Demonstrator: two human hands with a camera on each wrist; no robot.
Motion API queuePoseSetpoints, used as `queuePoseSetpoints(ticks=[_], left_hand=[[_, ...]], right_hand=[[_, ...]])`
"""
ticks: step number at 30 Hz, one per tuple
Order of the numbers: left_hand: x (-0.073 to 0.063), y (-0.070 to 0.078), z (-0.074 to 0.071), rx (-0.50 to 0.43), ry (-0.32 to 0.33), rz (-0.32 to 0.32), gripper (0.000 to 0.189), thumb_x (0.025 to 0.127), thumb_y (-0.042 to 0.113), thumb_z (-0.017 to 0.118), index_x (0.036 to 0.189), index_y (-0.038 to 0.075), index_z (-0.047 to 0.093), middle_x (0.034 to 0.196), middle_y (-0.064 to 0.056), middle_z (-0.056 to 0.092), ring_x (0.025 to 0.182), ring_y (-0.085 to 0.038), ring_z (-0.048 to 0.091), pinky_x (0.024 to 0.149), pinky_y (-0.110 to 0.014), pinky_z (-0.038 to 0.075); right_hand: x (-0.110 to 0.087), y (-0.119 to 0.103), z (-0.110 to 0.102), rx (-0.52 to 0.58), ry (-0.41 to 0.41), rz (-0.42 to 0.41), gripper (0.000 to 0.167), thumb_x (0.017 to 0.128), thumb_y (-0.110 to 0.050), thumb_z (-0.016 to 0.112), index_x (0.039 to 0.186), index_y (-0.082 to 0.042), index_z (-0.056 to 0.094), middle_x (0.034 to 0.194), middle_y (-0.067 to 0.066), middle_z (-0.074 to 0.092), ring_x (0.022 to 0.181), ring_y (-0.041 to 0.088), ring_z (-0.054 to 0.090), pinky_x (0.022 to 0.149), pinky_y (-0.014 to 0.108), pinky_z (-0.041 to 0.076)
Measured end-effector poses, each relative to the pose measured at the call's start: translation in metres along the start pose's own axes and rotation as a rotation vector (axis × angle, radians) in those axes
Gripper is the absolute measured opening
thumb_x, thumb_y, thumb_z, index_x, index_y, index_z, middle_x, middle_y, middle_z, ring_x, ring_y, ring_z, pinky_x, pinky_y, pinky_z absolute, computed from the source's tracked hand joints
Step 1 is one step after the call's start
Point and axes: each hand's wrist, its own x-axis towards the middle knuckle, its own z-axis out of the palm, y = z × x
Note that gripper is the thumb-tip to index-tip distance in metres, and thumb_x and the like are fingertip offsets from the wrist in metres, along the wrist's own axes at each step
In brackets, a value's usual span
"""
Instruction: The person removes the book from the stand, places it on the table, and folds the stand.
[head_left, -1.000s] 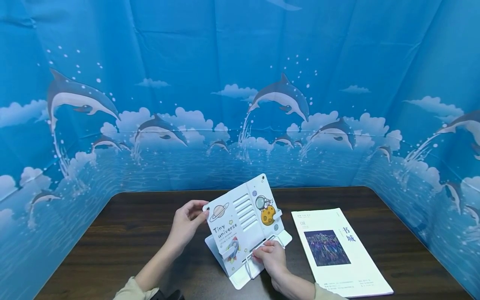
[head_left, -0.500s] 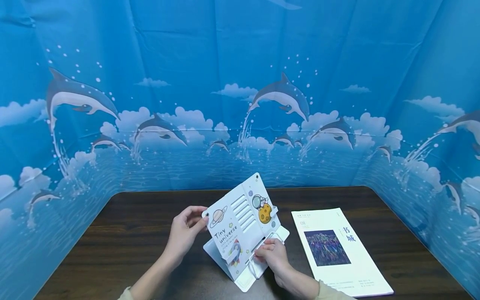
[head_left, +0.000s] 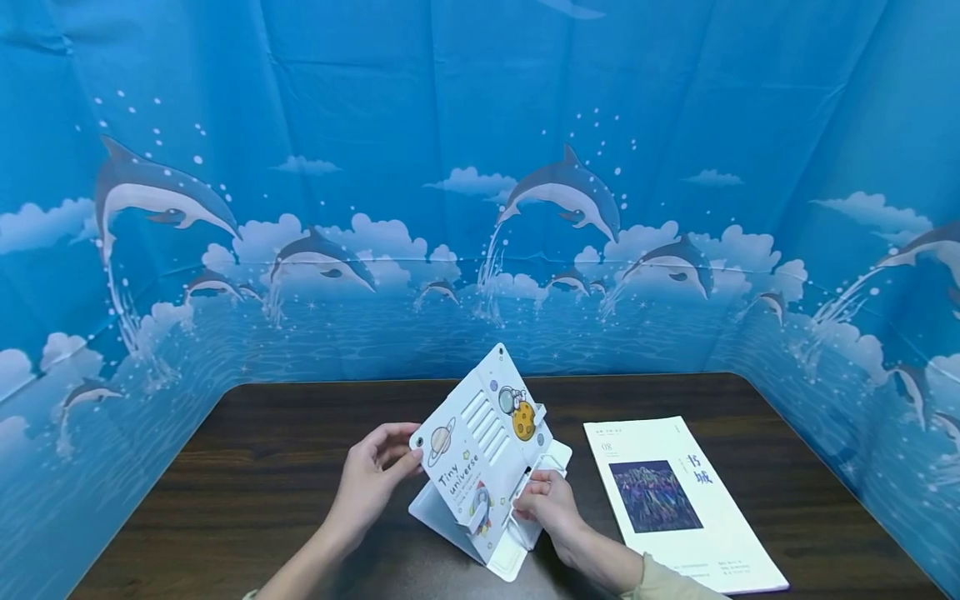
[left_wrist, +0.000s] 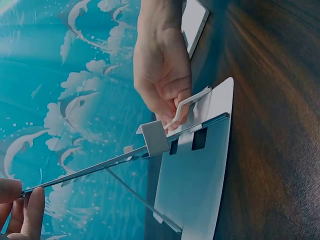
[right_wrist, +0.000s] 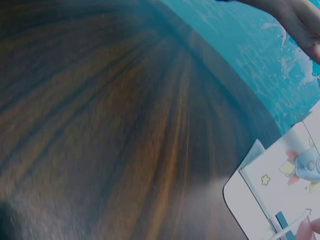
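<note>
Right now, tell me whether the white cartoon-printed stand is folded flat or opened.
Opened: its white printed panel slants up from the flat white base plate, a thin strut between them.

You have a white, cartoon-printed folding stand (head_left: 487,462) of thin, stiff sheet, smooth with a soft sheen; you cannot tell metal from plastic. Its white, bent rod-shaped clip (left_wrist: 197,95) looks smooth, like coated wire. Your dark brown wood-grained tabletop (head_left: 225,500) has a faint gloss. You see creased cloth in the blue dolphin-printed backdrop (head_left: 375,125), and smooth paper on the white rectangular booklet (head_left: 678,546).
</note>
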Motion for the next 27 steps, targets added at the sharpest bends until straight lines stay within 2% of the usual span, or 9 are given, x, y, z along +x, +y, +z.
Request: queuePoseSetpoints(ticks=[11,20,27], left_hand=[[-0.012,0.0,0.008,-0.055,0.011,0.034,0.033,0.077,-0.008,0.064,0.109,-0.005,0.057,0.101,-0.017,0.058,0.077,-0.012,0.06,0.068,-0.025,0.054],[-0.019,-0.001,0.014,-0.054,0.047,0.017,0.033,0.074,-0.008,0.067,0.106,-0.004,0.058,0.099,-0.015,0.058,0.076,-0.014,0.06,0.067,-0.025,0.054],[-0.025,-0.001,0.019,-0.029,0.063,0.041,0.033,0.073,-0.005,0.069,0.105,-0.004,0.059,0.097,-0.014,0.06,0.076,-0.012,0.06,0.066,-0.022,0.053]], right_hand=[[0.004,-0.002,-0.009,-0.018,-0.063,0.015,0.049,0.07,0.011,0.054,0.114,0.015,0.032,0.08,0.01,0.052,0.068,0.014,0.051,0.06,0.025,0.051],[0.011,-0.002,-0.016,-0.035,-0.123,0.022,0.049,0.071,0.01,0.055,0.115,0.014,0.033,0.082,0.009,0.05,0.067,0.014,0.051,0.06,0.026,0.049],[0.016,-0.002,-0.022,-0.056,-0.164,0.022,0.049,0.07,0.011,0.055,0.115,0.014,0.036,0.081,0.01,0.052,0.066,0.014,0.051,0.06,0.025,0.048]])
